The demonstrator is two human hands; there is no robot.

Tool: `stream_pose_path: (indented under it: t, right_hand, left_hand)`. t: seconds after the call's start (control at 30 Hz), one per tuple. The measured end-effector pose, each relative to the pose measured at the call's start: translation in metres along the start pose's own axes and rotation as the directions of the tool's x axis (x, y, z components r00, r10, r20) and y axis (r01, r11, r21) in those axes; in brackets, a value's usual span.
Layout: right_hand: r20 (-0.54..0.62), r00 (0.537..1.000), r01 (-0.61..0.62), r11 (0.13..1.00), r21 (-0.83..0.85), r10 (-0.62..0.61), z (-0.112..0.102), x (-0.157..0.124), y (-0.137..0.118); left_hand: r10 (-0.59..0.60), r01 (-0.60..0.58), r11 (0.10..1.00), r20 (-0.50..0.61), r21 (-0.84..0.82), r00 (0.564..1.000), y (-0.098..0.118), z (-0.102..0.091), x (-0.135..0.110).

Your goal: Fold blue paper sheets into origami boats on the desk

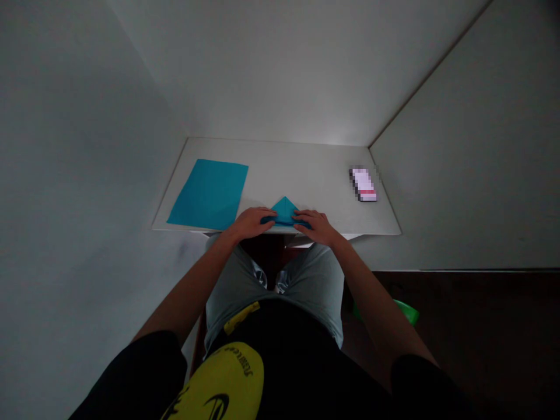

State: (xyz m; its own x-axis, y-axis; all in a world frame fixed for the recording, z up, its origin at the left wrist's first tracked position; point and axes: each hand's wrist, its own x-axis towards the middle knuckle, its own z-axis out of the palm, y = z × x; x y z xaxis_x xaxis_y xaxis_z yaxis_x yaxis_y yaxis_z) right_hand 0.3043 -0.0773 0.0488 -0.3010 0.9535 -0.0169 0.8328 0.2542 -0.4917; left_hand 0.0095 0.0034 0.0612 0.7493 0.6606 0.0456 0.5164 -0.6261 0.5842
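A blue sheet of paper (285, 209), folded to a point at the top with a folded strip along its lower edge, lies at the table's front edge. My left hand (254, 223) holds its left end, thumb at the lower strip and fingers over the top. At the opposite end my right hand (315, 226) grips the paper in the same way, thumb low and fingers above. Both hands cover the outer corners of the folded piece.
A flat blue sheet (210, 192) lies on the left of the white table (301, 169). On the right rests a phone (364, 184), its screen blurred. Walls enclose the table's back and sides. Something green (406, 312) is on the dark floor at lower right.
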Motion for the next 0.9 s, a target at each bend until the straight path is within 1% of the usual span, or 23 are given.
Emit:
stream_pose_path:
  t: [0.17,0.27,0.4,0.47,0.53,0.6,0.67,0.73,0.8,0.9]
  right_hand:
    - [-0.006,1.000,0.007,1.000,0.027,-0.007,-0.001,0.007,0.009]
    - [-0.048,0.999,-0.009,0.999,0.035,0.011,0.001,0.011,0.009]
    - [-0.146,0.986,-0.079,0.997,0.022,0.081,0.008,0.014,-0.002]
    - [-0.218,0.968,-0.131,0.991,-0.028,0.122,0.011,0.012,-0.012]
    - [-0.287,0.949,-0.168,0.981,-0.098,0.133,0.014,0.010,-0.023]
    - [-0.298,0.949,-0.156,0.976,-0.154,0.105,0.019,0.007,-0.034]
    - [-0.252,0.966,-0.113,0.978,-0.178,0.066,0.026,0.004,-0.044]
    - [-0.203,0.979,-0.070,0.984,-0.164,0.036,0.035,0.001,-0.051]
    - [-0.187,0.982,-0.037,0.990,-0.136,0.012,0.043,-0.004,-0.054]
    - [-0.202,0.979,-0.008,0.992,-0.127,-0.018,0.049,-0.015,-0.047]
  left_hand:
    - [-0.060,0.060,0.998,-0.003,0.022,0.998,-0.002,-0.002,0.005]
    - [-0.081,0.083,0.994,-0.029,0.075,0.996,-0.002,0.002,0.007]
    - [-0.124,0.149,0.974,-0.152,0.169,0.981,0.011,0.014,0.005]
    - [-0.114,0.167,0.963,-0.237,0.213,0.965,0.022,0.021,0.003]
    - [-0.081,0.160,0.954,-0.299,0.253,0.951,0.032,0.029,0.001]
    - [-0.048,0.133,0.951,-0.292,0.279,0.955,0.039,0.037,-0.001]
    - [-0.036,0.103,0.955,-0.235,0.277,0.971,0.043,0.046,-0.003]
    - [-0.040,0.092,0.961,-0.201,0.260,0.979,0.043,0.054,-0.005]
    - [-0.032,0.084,0.963,-0.200,0.257,0.979,0.041,0.060,-0.010]
    - [-0.002,0.059,0.958,-0.200,0.281,0.980,0.035,0.061,-0.020]
